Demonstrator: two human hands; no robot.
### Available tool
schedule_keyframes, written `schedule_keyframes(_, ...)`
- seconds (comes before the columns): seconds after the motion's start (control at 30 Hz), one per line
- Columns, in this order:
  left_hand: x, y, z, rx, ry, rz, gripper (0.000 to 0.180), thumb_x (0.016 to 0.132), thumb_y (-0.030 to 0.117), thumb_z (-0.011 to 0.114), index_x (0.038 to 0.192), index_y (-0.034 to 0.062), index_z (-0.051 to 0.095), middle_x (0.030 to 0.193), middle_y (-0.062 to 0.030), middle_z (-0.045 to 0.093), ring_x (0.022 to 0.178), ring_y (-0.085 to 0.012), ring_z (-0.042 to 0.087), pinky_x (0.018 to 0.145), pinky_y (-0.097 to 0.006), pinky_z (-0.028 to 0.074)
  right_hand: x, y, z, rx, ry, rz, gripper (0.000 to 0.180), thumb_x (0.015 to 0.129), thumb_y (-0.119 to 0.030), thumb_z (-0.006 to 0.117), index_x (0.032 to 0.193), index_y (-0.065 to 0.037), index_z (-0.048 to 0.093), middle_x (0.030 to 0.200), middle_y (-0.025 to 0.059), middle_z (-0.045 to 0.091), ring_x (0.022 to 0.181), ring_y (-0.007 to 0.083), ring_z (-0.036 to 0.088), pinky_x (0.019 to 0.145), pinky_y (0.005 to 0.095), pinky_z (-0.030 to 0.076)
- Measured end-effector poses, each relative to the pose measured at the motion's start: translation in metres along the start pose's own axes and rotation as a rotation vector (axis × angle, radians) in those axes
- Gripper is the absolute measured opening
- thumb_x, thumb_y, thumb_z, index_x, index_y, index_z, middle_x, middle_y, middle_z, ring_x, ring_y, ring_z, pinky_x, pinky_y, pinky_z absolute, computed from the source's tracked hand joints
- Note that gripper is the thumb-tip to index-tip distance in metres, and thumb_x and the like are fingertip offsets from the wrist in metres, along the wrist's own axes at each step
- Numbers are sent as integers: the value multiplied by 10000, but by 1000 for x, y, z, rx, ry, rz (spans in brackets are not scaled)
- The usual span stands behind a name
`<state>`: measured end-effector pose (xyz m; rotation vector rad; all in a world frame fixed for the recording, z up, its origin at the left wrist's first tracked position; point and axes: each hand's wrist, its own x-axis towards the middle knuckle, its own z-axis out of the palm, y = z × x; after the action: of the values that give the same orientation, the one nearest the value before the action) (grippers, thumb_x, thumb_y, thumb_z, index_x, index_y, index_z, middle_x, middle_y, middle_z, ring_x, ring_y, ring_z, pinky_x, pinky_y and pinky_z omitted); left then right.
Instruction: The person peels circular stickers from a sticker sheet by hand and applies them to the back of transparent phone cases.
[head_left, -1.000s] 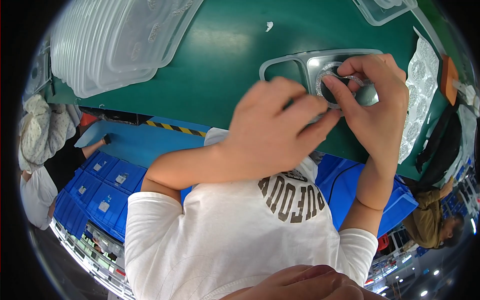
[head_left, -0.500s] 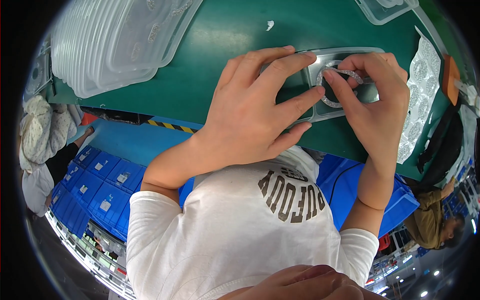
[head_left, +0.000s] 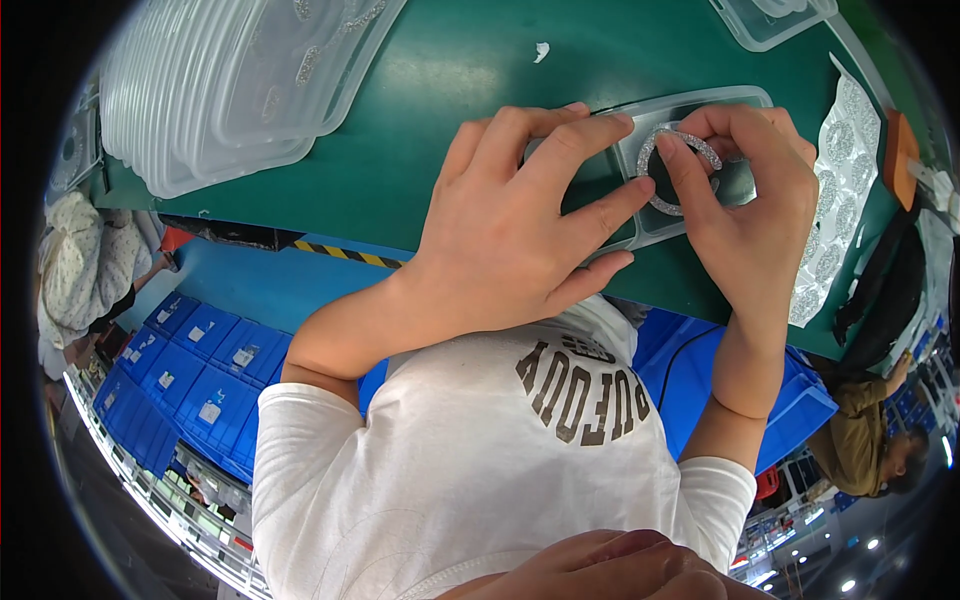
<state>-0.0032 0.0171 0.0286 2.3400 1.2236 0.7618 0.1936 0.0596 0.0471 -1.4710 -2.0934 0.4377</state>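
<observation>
"In the head view, where do we have the glittery ring?"

"At the right-hand compartment of our clear tray, pinched between our right hand's thumb and fingers."

"And our left hand?"

"Spread, gripping nothing; we see its index fingertip by the ring's left edge."

"Beyond our right hand, a sheet of silvery pieces lies on the green table."

From head height, we look down in wide fisheye view onto the left hand, right hand and nearby table.
</observation>
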Motion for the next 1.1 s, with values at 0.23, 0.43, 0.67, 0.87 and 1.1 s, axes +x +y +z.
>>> schedule_keyframes(0.23, -1, 2, 2, 4, 5, 1, 548, 626, 279, 826, 1158, 196, 721, 1330, -110, 568, 1089, -314, 572, 835, -401, 427, 0, -3, -3, -82, -7, -54, 173, 709, -72, 812, 817, -45, 679, 699, 13, 598, 646, 135, 555, 680, 288, 402)
schedule_keyframes(0.43, -1, 6, 3, 43, -15, -6, 574, 599, 332, 839, 1149, 206, 731, 1316, -96, 565, 988, -285, 562, 802, -386, 433, 1, -3, -5, -141, -13, 12, 182, 700, -79, 818, 809, -45, 676, 648, 0, 575, 591, 124, 534, 656, 284, 388)
schedule_keyframes(0.67, -6, 13, 7, -2, -8, -45, 596, 583, 346, 844, 1148, 192, 733, 1256, -123, 576, 933, -255, 548, 730, -350, 417, 0, 2, -2, -46, 23, 16, 153, 689, -76, 782, 735, -108, 640, 579, -36, 523, 635, 168, 529, 729, 338, 349)
schedule_keyframes(0.87, -6, 14, 6, 2, -5, -45, 593, 588, 353, 844, 1147, 187, 734, 1241, -125, 581, 912, -247, 542, 724, -348, 413, -1, 2, -2, -34, 25, 13, 149, 689, -74, 778, 741, -110, 643, 584, -34, 526, 645, 170, 536, 726, 337, 349)
schedule_keyframes(1.1, -6, 15, 7, 28, 0, -40, 610, 569, 371, 850, 1140, 188, 738, 1233, -123, 585, 877, -238, 530, 717, -342, 407, -2, 5, 0, -95, 97, -2, 143, 703, -78, 777, 743, -111, 643, 593, -31, 532, 660, 172, 544, 707, 338, 344)
